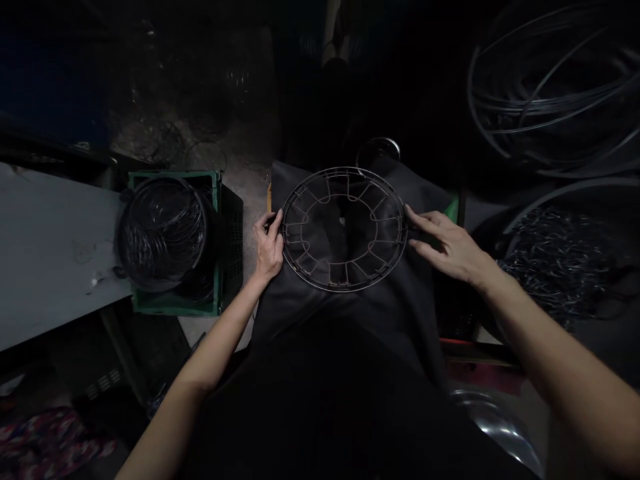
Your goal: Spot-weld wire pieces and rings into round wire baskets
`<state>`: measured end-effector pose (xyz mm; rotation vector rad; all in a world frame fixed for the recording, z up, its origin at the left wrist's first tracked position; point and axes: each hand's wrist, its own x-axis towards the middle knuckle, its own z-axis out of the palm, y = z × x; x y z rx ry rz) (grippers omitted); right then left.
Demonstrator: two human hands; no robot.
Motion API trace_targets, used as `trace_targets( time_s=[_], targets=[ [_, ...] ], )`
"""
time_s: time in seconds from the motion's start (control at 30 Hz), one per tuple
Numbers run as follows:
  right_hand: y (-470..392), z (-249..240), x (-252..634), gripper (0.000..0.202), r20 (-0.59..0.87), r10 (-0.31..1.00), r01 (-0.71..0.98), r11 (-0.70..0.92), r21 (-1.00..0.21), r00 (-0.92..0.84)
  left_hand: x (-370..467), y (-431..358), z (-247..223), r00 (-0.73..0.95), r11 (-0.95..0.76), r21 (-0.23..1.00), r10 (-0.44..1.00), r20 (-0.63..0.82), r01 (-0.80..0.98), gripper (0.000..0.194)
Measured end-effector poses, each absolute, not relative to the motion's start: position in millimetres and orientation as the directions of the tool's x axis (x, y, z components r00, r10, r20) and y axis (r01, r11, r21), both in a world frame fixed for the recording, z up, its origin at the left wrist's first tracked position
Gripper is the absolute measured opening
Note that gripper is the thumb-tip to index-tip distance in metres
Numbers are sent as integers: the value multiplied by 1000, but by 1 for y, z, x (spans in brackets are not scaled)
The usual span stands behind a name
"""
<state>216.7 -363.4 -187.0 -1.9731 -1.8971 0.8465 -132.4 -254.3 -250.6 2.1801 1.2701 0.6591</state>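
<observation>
Biggest from where I stand is the dark cloth over the worker's lap, beneath the wire frame. A loose wire coil spreads beyond it to the upper right; a table sits well to its left. Right of the frame is a heap of wire pieces; left, a green crate. The frame itself looks largely made up: outer hoops, inner ring and looped spokes run all the way round. I can't tell whether every joint is fixed, or what remains. The left hand pinches its left rim; the right hand touches its right rim, fingers parted, the grip unclear.
</observation>
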Motion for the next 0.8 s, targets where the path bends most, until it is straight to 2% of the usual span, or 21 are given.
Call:
trace_targets(
  time_s=[0.13, 0.2, 0.47, 0.6, 0.7, 0.8],
  targets=[
    [-373, -187, 214, 108, -267, 957, 891, -24, -454, -110, -132, -256, -251, 440, -413, 647, 888, 132, 641, 54],
    [-375, -187, 206, 121, -251, 964, 915, -19, -403, -91, -132, -256, -252, 439, -414, 644, 889, 133, 644, 55],
    [-382, -182, 180, 116, -271, 961, 973, -112, -204, 54, -132, -250, -255, 498, -483, 614, 852, 163, 625, 59],
    [-396, -187, 175, 106, -235, 965, 958, -168, -233, 112, -134, -250, -253, 510, -448, 637, 854, 98, 628, 61],
    [-406, -187, 171, 117, -296, 946, 926, -226, -304, 134, -137, -252, -252, 503, -415, 649, 862, 58, 638, 62],
    [-411, -183, 162, 138, -417, 894, 908, -302, -292, 163, -139, -255, -252, 499, -413, 648, 865, 58, 640, 61]
  ],
)
